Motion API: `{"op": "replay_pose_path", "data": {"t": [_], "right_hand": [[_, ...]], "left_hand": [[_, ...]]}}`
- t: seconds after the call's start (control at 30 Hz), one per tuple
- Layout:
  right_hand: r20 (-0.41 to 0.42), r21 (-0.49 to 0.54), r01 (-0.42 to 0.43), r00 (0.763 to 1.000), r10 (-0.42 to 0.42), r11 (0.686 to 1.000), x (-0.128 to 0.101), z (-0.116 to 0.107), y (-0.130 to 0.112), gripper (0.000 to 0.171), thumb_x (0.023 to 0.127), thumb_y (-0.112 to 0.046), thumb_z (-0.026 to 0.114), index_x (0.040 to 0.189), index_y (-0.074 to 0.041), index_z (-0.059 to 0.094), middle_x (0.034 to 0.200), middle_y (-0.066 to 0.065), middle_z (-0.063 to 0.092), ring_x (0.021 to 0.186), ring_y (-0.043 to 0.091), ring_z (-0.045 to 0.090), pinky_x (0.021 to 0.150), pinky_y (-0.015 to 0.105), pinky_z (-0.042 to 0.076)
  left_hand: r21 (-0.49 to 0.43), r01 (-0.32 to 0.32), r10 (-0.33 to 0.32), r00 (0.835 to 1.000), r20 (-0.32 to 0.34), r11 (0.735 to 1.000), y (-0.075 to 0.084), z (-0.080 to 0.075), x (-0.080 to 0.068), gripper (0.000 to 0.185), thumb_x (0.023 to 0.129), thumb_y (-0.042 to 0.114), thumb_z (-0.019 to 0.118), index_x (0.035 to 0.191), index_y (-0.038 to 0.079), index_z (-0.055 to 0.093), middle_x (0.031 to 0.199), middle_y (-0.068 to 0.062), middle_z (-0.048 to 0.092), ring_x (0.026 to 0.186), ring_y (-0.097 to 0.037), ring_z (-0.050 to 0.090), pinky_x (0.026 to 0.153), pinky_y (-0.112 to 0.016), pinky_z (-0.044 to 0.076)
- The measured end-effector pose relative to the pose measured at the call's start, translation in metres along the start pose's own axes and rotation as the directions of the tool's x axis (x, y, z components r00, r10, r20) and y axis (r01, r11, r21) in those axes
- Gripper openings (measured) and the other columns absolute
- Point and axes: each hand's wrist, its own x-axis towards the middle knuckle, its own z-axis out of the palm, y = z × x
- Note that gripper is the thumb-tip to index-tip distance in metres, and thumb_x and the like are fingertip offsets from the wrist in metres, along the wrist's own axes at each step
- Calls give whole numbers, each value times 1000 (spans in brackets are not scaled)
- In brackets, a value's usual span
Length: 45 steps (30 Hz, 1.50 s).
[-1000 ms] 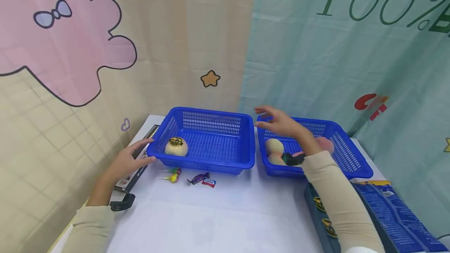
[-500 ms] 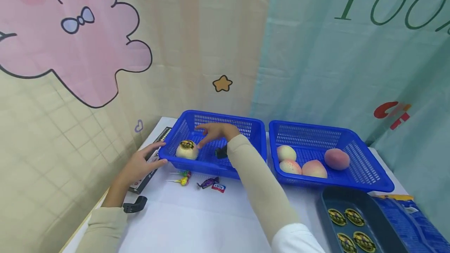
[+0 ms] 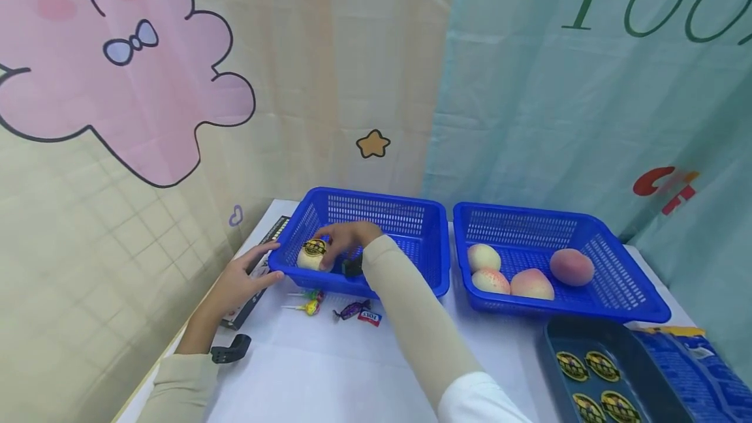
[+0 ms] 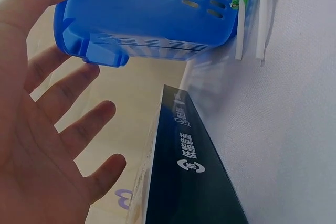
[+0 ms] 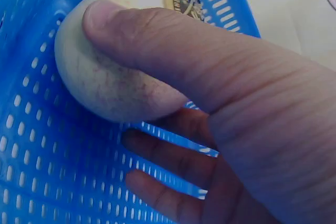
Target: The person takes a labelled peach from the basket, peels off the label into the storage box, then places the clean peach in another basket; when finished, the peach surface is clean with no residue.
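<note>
Printed cloth backdrops hang behind a white surface, cartoon pink at the left and pale green at the right. Two blue baskets sit side by side along its far edge. The right basket holds four peaches. The left basket, toward the far left corner, holds one pale round fruit with a dark sticker in its near left corner. A dark tray of stickers lies at the near right corner, and a black box along the left edge.

The right hand reaches into the left basket, thumb curled over the fruit and the fingers beneath, so the grip is clamped on it. The left hand, fingers spread and holding nothing, rests at that basket's left rim. Wrapped sweets lie just in front.

The fruit looks light and firm with a faintly fuzzy, likely bruisable skin; cupping it around the middle seems safest.
</note>
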Motion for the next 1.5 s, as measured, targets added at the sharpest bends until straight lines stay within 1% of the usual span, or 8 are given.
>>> {"op": "replay_pose_path", "data": {"t": [0.3,0.57,0.7,0.87,0.97,1.07,1.23,1.5], "right_hand": [[-209,-160,104,968,-137,982,-34,-35,18,69,85,-35,78,146,-17,50,122,1,60,107,18,56,91,32,50],[-300,-226,202,916,-265,953,-121,-59,23,75,84,-32,78,148,-14,46,113,2,61,98,19,56,80,30,52],[-278,-314,276,888,-366,908,-172,-54,23,76,81,-30,80,148,-13,47,118,-2,60,101,16,55,83,34,53],[-286,-389,295,862,-419,873,-233,-20,34,76,79,-31,82,146,-13,50,125,-8,60,104,11,56,87,35,52],[-298,-380,279,865,-403,882,-260,8,50,77,78,-32,83,145,-15,51,126,-12,60,105,8,56,88,32,52],[-277,-318,250,898,-342,915,-272,33,72,74,77,-34,84,143,-20,53,123,-16,60,105,6,57,88,31,53],[-226,-228,159,951,-211,961,-264,60,107,70,77,-39,84,138,-21,56,115,-18,60,98,5,57,81,28,53],[-217,-250,97,964,-154,963,-248,68,129,73,76,-40,85,139,-17,56,114,-19,59,98,5,55,85,29,51]], "left_hand": [[2,-24,24,999,22,1000,0,7,16,67,91,37,77,149,14,51,152,-23,44,143,-49,30,108,-70,29],[-15,-55,56,998,31,998,-13,-1,21,67,92,34,76,149,10,49,150,-29,43,140,-51,33,107,-69,31],[1,-44,44,999,19,999,-19,-10,16,67,94,34,75,150,9,47,149,-31,43,139,-53,33,105,-72,31],[-7,-42,42,999,-3,999,-20,-18,9,66,94,29,75,149,4,47,148,-34,42,138,-56,33,104,-74,30],[-15,-50,50,999,-4,999,-21,-20,8,66,94,27,75,149,3,46,148,-34,42,137,-57,33,102,-76,30],[-23,-70,69,997,-13,997,-23,-21,9,65,94,25,75,148,2,46,147,-34,44,136,-56,36,101,-76,31],[-32,-89,88,996,-36,996,-28,-25,9,63,94,21,74,148,2,46,146,-33,44,134,-55,38,100,-77,32],[-102,-131,124,990,-71,986,-15,-23,18,88,88,13,79,157,1,26,154,-33,31,138,-58,28,104,-76,26]]}}
